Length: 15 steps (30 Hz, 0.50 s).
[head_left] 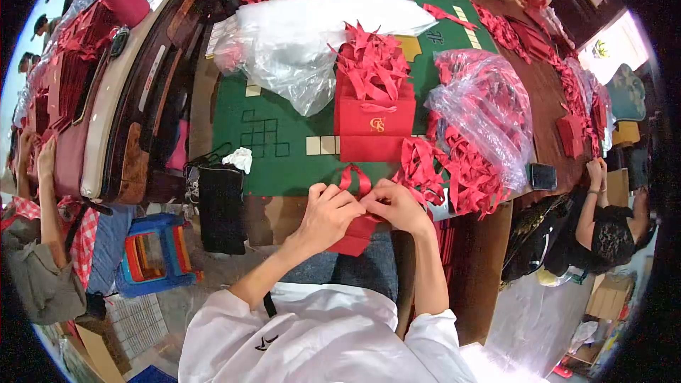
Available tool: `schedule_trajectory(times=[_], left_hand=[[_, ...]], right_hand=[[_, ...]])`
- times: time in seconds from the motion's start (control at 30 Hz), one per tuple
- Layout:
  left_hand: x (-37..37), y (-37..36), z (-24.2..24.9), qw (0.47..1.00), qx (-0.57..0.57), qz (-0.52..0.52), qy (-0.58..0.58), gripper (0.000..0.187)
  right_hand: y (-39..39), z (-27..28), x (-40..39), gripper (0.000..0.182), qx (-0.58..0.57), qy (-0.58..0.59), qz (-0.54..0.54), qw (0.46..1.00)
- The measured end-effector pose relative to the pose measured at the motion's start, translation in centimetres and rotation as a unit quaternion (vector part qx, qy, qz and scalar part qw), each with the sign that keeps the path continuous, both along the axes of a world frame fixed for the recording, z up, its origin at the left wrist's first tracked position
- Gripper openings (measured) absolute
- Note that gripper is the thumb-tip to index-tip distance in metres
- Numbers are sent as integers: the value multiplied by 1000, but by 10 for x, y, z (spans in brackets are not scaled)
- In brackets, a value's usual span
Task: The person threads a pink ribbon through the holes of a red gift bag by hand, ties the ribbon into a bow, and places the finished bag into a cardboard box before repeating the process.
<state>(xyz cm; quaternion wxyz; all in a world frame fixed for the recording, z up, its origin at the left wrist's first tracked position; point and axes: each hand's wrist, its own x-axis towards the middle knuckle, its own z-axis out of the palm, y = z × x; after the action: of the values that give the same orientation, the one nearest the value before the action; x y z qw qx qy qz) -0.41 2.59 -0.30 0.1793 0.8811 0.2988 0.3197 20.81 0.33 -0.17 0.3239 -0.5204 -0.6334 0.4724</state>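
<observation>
My left hand (328, 214) and my right hand (394, 206) meet at the table's near edge, their fingers pinched together on a red ribbon (356, 179) that loops up between them. Below my fingers hangs a small red paper bag (355, 238), partly hidden by my hands. Just beyond stand red paper bags (376, 147) with a gold emblem, a tangle of red ribbon handles (372, 64) rising from them. Right of these, a clear plastic bag (482, 99) lies over a heap of red ribbons (472, 170), some close to my right hand.
Clear plastic sheeting (312, 32) covers the back of the green table (291, 163). A black pouch (221, 206) hangs at the left edge, near a crumpled tissue (240, 159). A phone (543, 176) lies at right. Co-workers' hands (46, 156) show at left, others at right and back.
</observation>
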Motion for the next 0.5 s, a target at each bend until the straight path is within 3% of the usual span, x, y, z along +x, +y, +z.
schedule_trajectory(times=[0.13, 0.23, 0.4, 0.43, 0.5], left_hand=[[3, -1, 2, 1000, 16, 14, 2, 8], [6, -2, 4, 999, -27, -9, -20, 11], [1, 8, 3, 997, -64, 40, -22, 15], [-1, 11, 3, 995, -73, 53, -31, 15], [-6, 17, 2, 994, -75, 68, -37, 16]], right_hand=[[7, -3, -3, 10, -34, 40, 1, 999], [15, -9, -13, 12, 68, -2, -170, 983], [13, 5, -18, 11, 62, -33, -267, 961], [9, 8, -16, 11, 63, -33, -265, 962], [-4, 10, -7, 13, 173, -85, -212, 958]])
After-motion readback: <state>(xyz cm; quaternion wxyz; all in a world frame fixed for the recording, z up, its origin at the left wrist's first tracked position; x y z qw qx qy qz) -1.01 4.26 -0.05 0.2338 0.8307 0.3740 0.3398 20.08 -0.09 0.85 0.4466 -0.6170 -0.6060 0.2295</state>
